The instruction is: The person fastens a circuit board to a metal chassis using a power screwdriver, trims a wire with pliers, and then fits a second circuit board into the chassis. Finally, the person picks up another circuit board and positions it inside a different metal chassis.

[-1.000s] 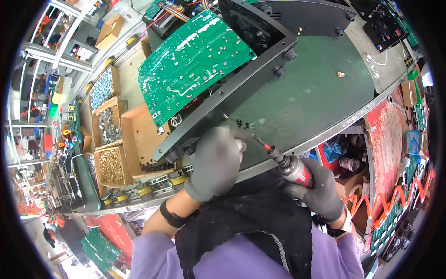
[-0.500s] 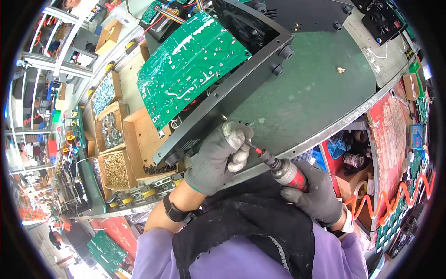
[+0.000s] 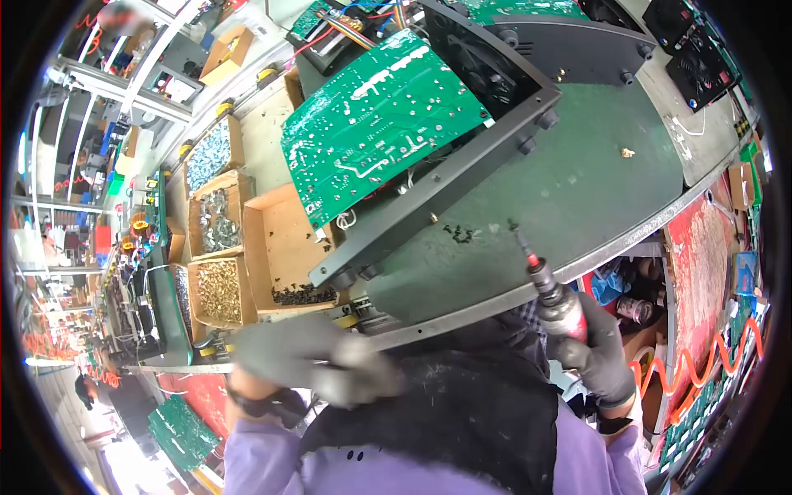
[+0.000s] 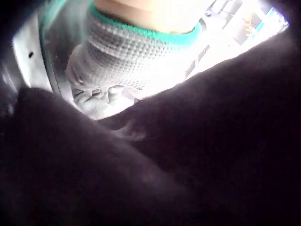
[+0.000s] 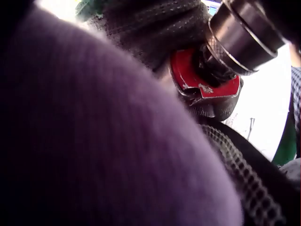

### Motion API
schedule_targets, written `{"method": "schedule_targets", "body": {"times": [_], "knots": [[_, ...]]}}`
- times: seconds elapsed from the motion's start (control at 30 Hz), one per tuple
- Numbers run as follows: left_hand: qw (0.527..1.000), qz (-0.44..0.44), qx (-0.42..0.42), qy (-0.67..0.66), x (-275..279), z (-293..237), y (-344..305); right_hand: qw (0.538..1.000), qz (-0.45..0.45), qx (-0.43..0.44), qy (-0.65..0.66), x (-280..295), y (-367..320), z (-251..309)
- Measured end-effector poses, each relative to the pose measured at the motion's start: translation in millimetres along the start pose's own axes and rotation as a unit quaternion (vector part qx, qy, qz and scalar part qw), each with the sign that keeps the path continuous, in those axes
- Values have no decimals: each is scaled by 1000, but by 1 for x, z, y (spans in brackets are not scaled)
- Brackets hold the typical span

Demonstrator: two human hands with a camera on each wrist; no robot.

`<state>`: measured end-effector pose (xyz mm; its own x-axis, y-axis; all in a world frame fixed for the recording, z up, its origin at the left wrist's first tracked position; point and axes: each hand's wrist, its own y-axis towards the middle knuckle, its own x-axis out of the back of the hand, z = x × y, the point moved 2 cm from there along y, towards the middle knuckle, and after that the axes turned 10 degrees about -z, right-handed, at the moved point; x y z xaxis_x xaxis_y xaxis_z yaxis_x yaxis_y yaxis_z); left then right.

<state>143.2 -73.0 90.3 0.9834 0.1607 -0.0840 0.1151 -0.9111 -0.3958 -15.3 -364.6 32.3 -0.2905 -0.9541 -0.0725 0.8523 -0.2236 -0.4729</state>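
Observation:
My right hand (image 3: 601, 359), in a grey glove, grips a red and metal power screwdriver (image 3: 559, 309) whose bit points up over the bench edge. Its red collar and metal body (image 5: 242, 35) fill the top of the right wrist view. My left hand (image 3: 318, 359), also gloved, is motion-blurred in front of the black apron (image 3: 462, 388); what its fingers hold cannot be told. Ahead stands a black metal chassis (image 3: 462, 177) with feet, tilted across the bench, a green circuit board (image 3: 384, 124) lying over it. Small black screws (image 3: 458, 234) lie on the green mat.
Cardboard boxes of brass-coloured screws (image 3: 219, 291), metal clips (image 3: 219, 221) and pale blue parts (image 3: 209, 161) stand at the left, beside a larger box (image 3: 285, 219) with black screws. A second black chassis (image 3: 577, 54) sits at the back. An orange coiled hose (image 3: 701, 363) hangs at right.
My left hand has drawn back from the screwdriver tip and chassis, down and left toward the body. The right hand with the screwdriver has shifted slightly right; the view has swung a little.

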Motion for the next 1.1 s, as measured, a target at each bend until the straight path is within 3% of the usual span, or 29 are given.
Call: {"method": "schedule_targets", "body": {"times": [0.03,0.07,0.17,0.2,0.23,0.3,0.5,0.57,0.63,0.7,0.77,0.97,1.03,1.1], "knots": [[982,-161,-74,-68,11,10,-29,999,-15,17,42,-3,0,2],[931,-311,-160,-105,21,20,-60,999,-8,10,35,-2,3,5],[774,-631,-38,18,77,52,-37,1000,-7,16,1,-8,7,9],[780,-623,-16,-54,96,73,-13,1000,-9,23,-16,-11,8,8],[812,-482,-155,-290,101,79,13,999,-15,26,-15,-15,8,8],[802,-463,-162,-341,102,72,29,998,-45,39,10,-24,2,8],[834,-388,-190,-345,108,71,37,998,-34,46,-9,-25,-7,6],[834,-407,-164,-335,99,62,43,999,-38,32,-9,-25,-9,2],[845,-417,-199,-270,94,54,48,997,-52,50,2,-28,-11,0],[853,-428,-162,-252,87,43,47,998,-57,32,-8,-27,-16,2],[833,-491,-160,-198,76,27,45,999,-53,13,-3,-27,-21,3],[822,-515,-158,-184,82,19,43,998,21,-24,49,-30,-30,-5],[817,-512,-178,-197,82,16,45,997,38,-25,-58,-35,-32,0],[812,-508,-197,-209,72,16,53,993,43,-74,-83,-42,-36,6]]}}
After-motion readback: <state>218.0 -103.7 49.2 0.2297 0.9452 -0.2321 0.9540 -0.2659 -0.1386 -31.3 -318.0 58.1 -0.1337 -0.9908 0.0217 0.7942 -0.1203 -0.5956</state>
